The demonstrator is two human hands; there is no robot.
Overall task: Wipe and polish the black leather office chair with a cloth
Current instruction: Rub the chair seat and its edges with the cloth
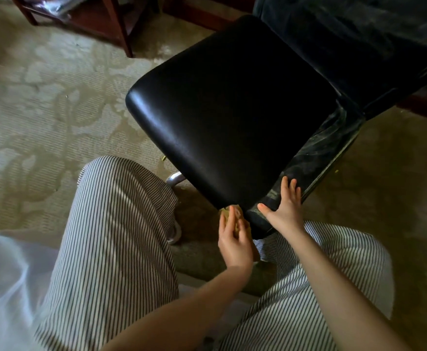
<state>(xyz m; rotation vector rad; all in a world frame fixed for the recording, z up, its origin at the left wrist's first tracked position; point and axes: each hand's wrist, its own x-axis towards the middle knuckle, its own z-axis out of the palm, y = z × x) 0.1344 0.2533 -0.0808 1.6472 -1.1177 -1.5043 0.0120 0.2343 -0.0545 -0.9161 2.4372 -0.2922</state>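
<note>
The fingers (228,225) of the left hand (235,245) are curling around a small yellowish cloth (240,221), gripping it bunched against the near corner of the black leather chair seat (227,115). The right hand (284,207) is lying flat with fingers spread and extended, holding nothing, its palm pressing on the dusty side edge of the seat just beside that corner, thumb pointing toward the cloth.

The seat's front edge is running diagonally from upper left down to the near corner, and patterned carpet (42,102) is lying open to its left. On the right, darker carpet is showing beyond the seat's side edge. The chair back (359,36) is rising at the upper right, its surface streaked with dust. A dark wooden furniture leg (121,29) is standing on the carpet at the top, well apart from the hands.

Both forearms are reaching forward from the lower edge, bare, above the person's striped trousers (121,236), which are sitting close on either side of the corner. A metal chair-base arm (175,177) is showing under the seat.
</note>
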